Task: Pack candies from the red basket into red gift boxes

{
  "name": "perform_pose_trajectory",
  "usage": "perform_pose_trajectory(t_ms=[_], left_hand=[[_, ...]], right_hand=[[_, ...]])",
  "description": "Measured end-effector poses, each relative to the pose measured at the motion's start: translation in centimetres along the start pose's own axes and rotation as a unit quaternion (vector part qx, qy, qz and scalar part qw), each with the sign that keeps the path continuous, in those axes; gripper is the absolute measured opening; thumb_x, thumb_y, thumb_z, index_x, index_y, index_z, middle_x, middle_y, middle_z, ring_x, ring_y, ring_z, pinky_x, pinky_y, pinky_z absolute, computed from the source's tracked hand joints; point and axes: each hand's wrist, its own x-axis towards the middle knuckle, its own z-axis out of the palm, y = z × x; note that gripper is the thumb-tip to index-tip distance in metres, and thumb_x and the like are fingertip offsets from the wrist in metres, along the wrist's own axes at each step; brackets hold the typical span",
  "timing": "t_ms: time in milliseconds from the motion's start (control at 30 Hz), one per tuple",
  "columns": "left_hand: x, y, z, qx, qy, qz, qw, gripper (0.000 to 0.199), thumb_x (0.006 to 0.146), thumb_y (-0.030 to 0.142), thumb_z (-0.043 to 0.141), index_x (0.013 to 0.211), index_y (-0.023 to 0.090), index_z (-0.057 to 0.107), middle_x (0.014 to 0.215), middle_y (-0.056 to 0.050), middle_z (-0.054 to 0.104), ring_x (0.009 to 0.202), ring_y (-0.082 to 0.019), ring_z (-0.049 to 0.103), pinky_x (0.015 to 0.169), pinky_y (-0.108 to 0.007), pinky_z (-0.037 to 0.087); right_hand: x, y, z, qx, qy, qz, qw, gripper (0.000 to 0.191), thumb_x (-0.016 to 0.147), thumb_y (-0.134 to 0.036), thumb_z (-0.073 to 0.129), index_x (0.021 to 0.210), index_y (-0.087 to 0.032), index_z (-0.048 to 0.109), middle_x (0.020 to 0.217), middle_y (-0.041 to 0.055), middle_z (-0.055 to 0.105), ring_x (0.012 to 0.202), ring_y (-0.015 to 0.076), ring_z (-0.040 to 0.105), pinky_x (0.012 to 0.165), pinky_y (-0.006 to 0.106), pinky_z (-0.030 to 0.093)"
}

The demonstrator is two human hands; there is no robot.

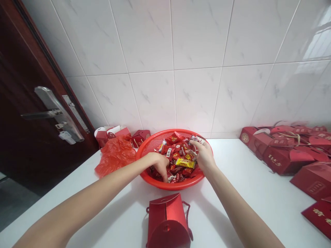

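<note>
A round red plastic basket (170,186) full of wrapped candies (178,151) stands against the tiled wall. My left hand (160,166) reaches into its left side, fingers curled down among the candies, their tips hidden. At the right side of the basket my right hand (203,151) has its thumb and fingers bent around a small wrapped candy (190,148). A yellow-wrapped candy (185,162) lies between the hands. In front of the basket, nearest to me, is a red gift box (168,220) with a cord at its sides and a gap between its top flaps.
Many red boxes (287,158) crowd the right of the white table (227,193). A crumpled red plastic bag (115,155) lies left of the basket, with small boxes (141,136) behind it. A dark door (23,89) with a metal handle is at the left.
</note>
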Motion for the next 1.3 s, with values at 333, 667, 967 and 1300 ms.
perform_pose_trajectory(t_ms=[333,667,967,1300], left_hand=[[-0.4,0.8,0.5,0.069,0.059,0.017,0.996,0.077,0.051,0.029,0.083,0.126,0.023,0.068,0.123,-0.014,0.072,0.108,-0.035,0.068,0.088,-0.037,0.055],[-0.1,-1.0,1.3,0.018,0.108,0.090,0.990,0.070,0.050,0.026,0.080,0.119,0.026,0.071,0.111,-0.009,0.075,0.098,-0.032,0.070,0.081,-0.033,0.054],[-0.4,-0.3,0.5,0.035,0.060,0.070,0.995,0.057,0.050,0.028,0.079,0.106,0.024,0.073,0.091,-0.006,0.076,0.083,-0.028,0.070,0.067,-0.030,0.053],[-1.0,-1.8,-0.4,0.042,0.165,0.064,0.983,0.048,0.053,0.035,0.080,0.098,0.023,0.074,0.089,-0.006,0.075,0.084,-0.030,0.070,0.066,-0.031,0.049]], right_hand=[[0.1,0.1,-0.1,-0.006,-0.002,-0.004,1.000,0.029,0.052,-0.026,0.080,0.073,-0.020,0.061,0.072,-0.0026,0.066,0.067,0.0154,0.063,0.054,0.026,0.056],[0.2,0.2,-0.1,-0.010,-0.005,-0.006,1.000,0.029,0.052,-0.026,0.079,0.073,-0.020,0.060,0.070,-0.0033,0.065,0.066,0.0155,0.063,0.054,0.026,0.055],[0.1,0.1,-0.1,-0.007,0.003,-0.001,1.000,0.031,0.051,-0.027,0.080,0.073,-0.020,0.060,0.071,-0.0033,0.065,0.067,0.0156,0.063,0.053,0.026,0.055],[0.1,0.1,0.0,-0.017,0.005,-0.005,1.000,0.028,0.051,-0.027,0.079,0.071,-0.020,0.060,0.070,-0.0032,0.064,0.066,0.0149,0.062,0.054,0.026,0.054]])
